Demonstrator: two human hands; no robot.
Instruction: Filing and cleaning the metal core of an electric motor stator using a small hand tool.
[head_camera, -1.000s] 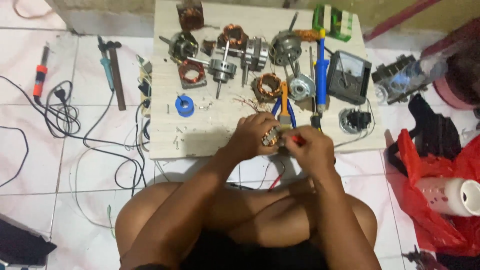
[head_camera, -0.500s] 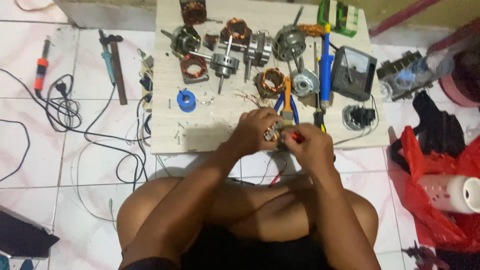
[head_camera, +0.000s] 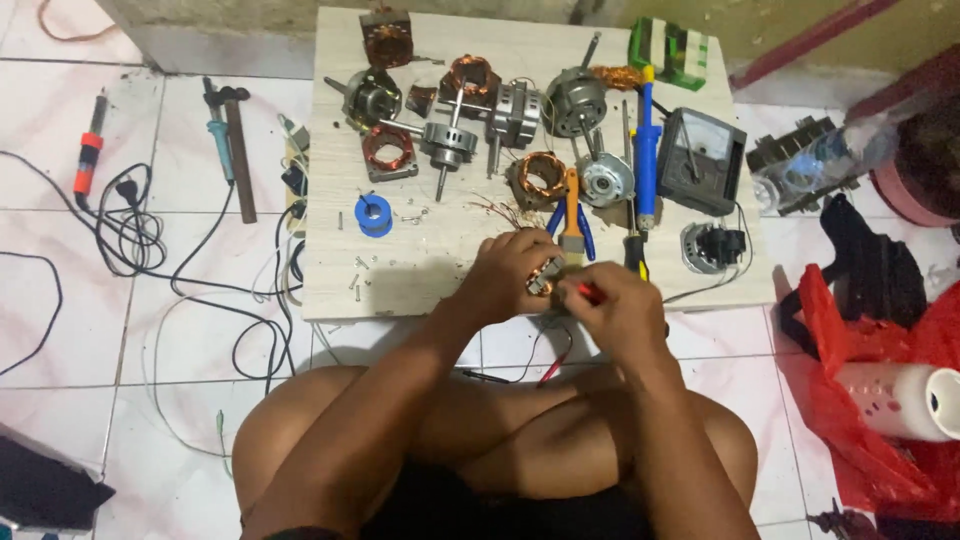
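My left hand (head_camera: 512, 268) grips a small motor stator with copper windings (head_camera: 543, 279) at the near edge of the low wooden board (head_camera: 400, 270). My right hand (head_camera: 618, 312) holds a thin red probe (head_camera: 585, 292) whose tip touches the stator. Thin copper wires (head_camera: 497, 210) fan out just beyond my left hand. A red lead and a black lead (head_camera: 545, 365) hang below the hands over my crossed legs.
Several fan motors and copper stators (head_camera: 455, 110) crowd the board, with a blue solder spool (head_camera: 373, 214), blue pliers and a brush (head_camera: 571, 215), a blue desoldering pump (head_camera: 646, 160) and an analogue meter (head_camera: 700, 160). A soldering iron (head_camera: 90, 155), hammer (head_camera: 238, 150) and cables lie on the tiles left; red bag (head_camera: 880, 400) right.
The view has shifted slightly. Both hands stay on the stator at the board's near edge, with only small movements of the right hand and probe.
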